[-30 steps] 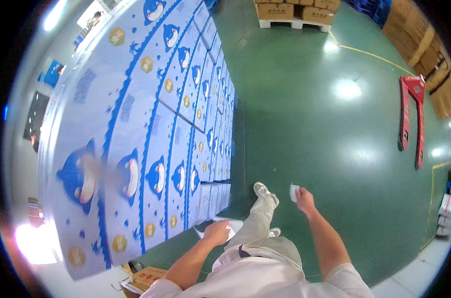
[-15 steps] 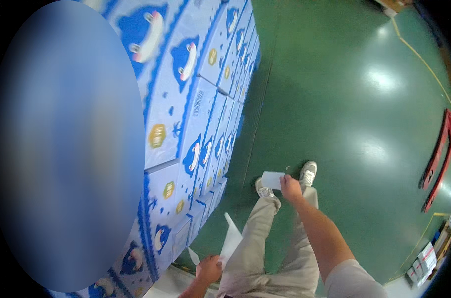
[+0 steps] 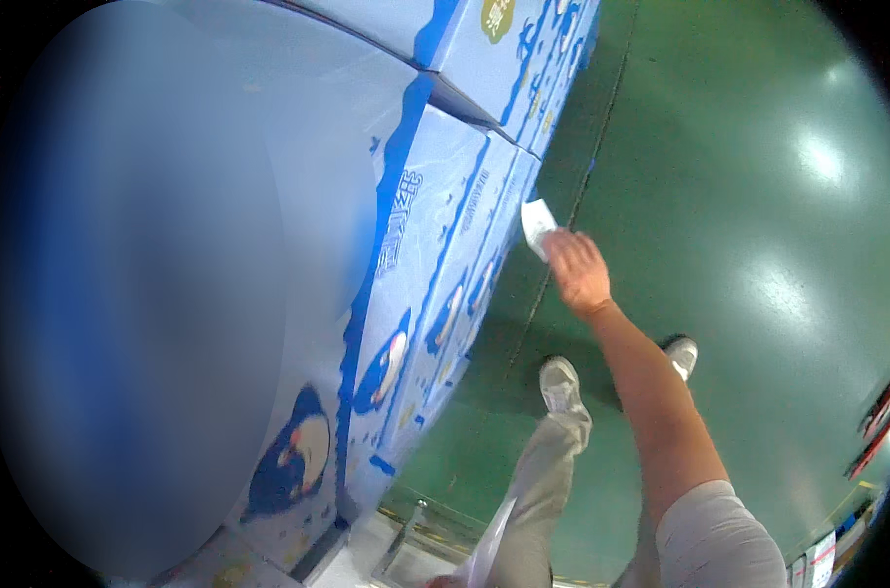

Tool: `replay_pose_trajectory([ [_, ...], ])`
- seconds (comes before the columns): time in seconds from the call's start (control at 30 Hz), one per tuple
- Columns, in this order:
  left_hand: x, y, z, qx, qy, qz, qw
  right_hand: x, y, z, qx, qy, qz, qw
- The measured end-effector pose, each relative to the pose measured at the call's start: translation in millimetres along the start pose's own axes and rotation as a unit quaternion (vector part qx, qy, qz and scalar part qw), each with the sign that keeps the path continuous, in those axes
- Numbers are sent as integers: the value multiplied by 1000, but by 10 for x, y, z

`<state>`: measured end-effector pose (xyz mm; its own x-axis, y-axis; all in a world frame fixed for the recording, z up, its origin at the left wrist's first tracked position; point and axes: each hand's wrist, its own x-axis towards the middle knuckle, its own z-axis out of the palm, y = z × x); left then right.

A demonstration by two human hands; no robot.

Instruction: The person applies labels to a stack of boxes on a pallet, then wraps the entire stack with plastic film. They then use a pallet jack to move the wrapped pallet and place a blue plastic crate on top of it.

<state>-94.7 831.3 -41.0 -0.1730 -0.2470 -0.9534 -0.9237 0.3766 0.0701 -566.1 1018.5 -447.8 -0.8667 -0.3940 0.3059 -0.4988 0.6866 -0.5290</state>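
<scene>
White slip (image 3: 536,221) pinched in the right hand (image 3: 579,271), near the blue cartons (image 3: 450,147).
Flat, steady edge grip advisable. Left hand (image 3: 443,582) mostly cut off beside a white sheet (image 3: 491,545); its grip cannot be determined.

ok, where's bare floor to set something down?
Widest: green floor right of the right hand and paper slip, beyond the right shoe. Narrower: the strip between the blue boxes and left shoe. Crowded: left side, stacked boxes.

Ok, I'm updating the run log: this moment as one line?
right hand: holds white paper | left hand: mostly cut off | boxes: stacked alongside
</scene>
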Motion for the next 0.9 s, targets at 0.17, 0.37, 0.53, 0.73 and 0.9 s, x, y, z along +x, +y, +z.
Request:
replay_pose_trajectory([
  [0.17,-12,856,-133,117,-53,-148,981,-202,-515,666,96,-31,2,995],
  [0.37,22,491,-27,-44,-22,-141,989,-335,-671,531,194,-174,-54,964],
  [0.53,-64,-105,104,-140,-5,-140,980,322,-128,452,131,-240,1,962],
  [0.73,-271,1089,-66,335,109,204,914,1051,457,-539,156,29,383,910],
  [0.9,-569,2610,-125,127,182,148,964,-296,-152,-2021,327,-379,335,798],
])
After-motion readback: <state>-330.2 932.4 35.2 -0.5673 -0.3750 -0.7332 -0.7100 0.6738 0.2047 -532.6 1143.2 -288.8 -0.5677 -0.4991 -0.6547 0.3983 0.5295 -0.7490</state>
